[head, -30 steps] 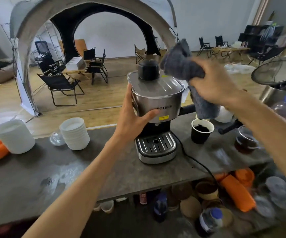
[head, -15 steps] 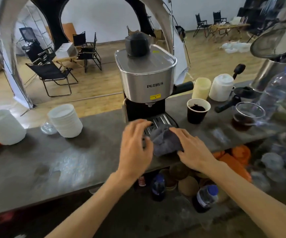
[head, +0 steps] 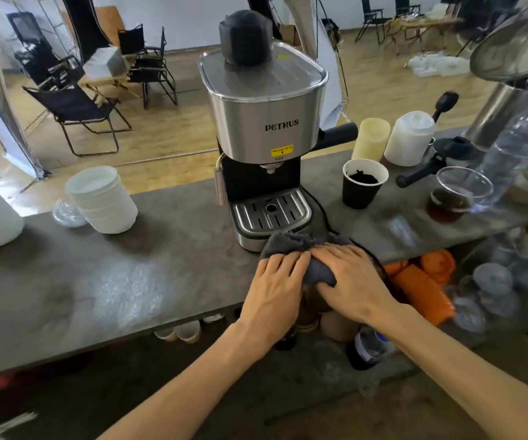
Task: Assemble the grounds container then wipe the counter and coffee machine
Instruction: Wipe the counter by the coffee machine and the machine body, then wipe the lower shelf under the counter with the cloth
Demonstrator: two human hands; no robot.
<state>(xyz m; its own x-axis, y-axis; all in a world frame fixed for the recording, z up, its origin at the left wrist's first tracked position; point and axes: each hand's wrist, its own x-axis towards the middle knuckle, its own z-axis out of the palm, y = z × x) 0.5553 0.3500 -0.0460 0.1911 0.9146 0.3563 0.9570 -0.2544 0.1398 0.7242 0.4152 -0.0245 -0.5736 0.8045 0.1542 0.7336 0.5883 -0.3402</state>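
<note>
Head view: the coffee machine (head: 264,122) stands upright on the grey counter (head: 113,281), its "PETRUS" front and drip tray (head: 271,212) facing the person. A dark cord (head: 324,217) runs from the machine's right side toward the counter's near edge. Just in front of the machine's base lies a bunched grey cloth (head: 300,246), its long axis running across the counter, parallel to the near edge, with one end hanging over that edge. The left hand (head: 277,289) lies flat on the cloth's left part, fingers spread and pointing toward the machine. The right hand (head: 353,281) presses the right part, fingers curled loosely over the fabric; neither hand closes fully around it. Right of the machine stands a black paper cup (head: 364,184) with dark grounds inside, upright. Left of the machine sits a stack of white bowls (head: 102,201).
</note>
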